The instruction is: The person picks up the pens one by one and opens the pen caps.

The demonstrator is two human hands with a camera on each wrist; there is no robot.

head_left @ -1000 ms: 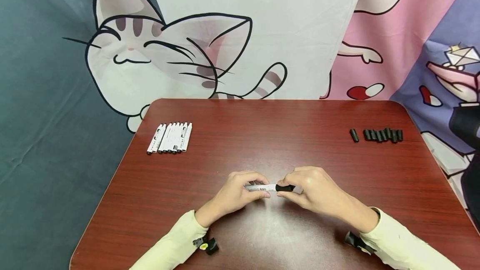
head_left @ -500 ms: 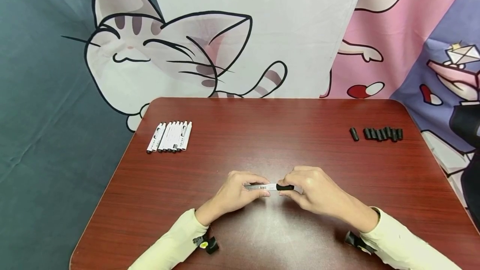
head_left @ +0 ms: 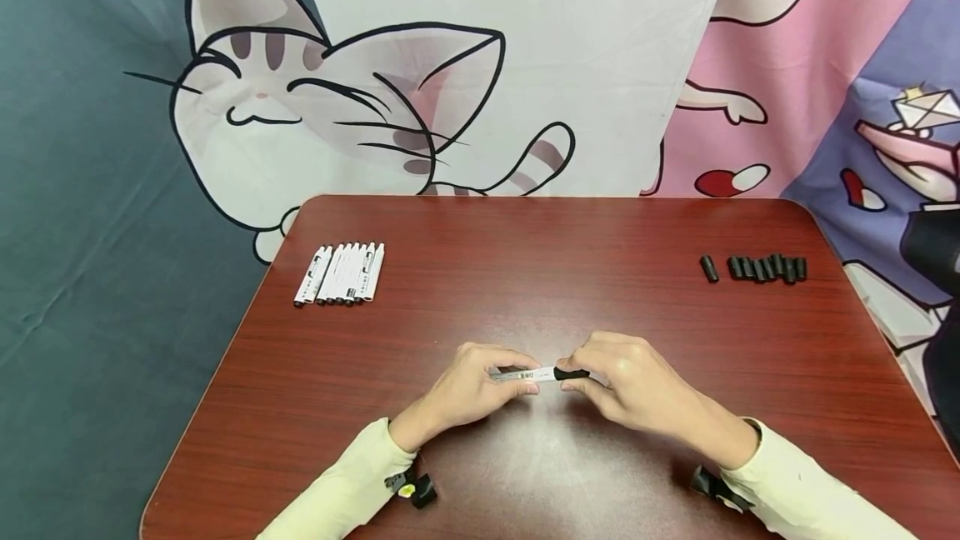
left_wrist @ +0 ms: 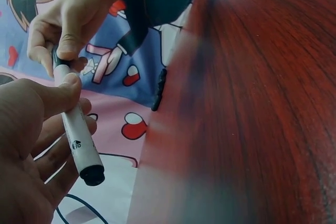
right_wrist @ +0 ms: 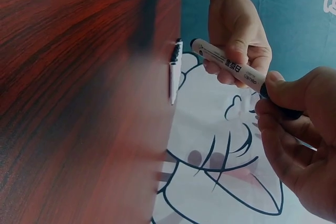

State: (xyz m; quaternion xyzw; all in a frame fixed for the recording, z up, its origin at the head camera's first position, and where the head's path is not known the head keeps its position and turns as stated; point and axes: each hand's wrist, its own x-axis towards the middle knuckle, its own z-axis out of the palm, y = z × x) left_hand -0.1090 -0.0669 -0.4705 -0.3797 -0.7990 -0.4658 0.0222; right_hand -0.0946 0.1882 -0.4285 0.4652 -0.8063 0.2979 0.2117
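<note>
A white whiteboard marker lies level between my two hands above the middle of the table. My left hand holds its barrel between thumb and fingers; the black end plug sticks out in the left wrist view. My right hand pinches the black cap at the other end. Cap and barrel meet in one line, and printed characters on the barrel face the right wrist camera. Part of the cap is hidden by my right fingers.
A row of white markers without caps lies at the table's back left. Several black caps are grouped at the back right, with a single cap just left of them. The reddish-brown table ends before a printed cloth backdrop.
The marker has turned slightly about its own length, showing different print. My right hand and the cap have shifted a touch to the right; my left hand stays put.
</note>
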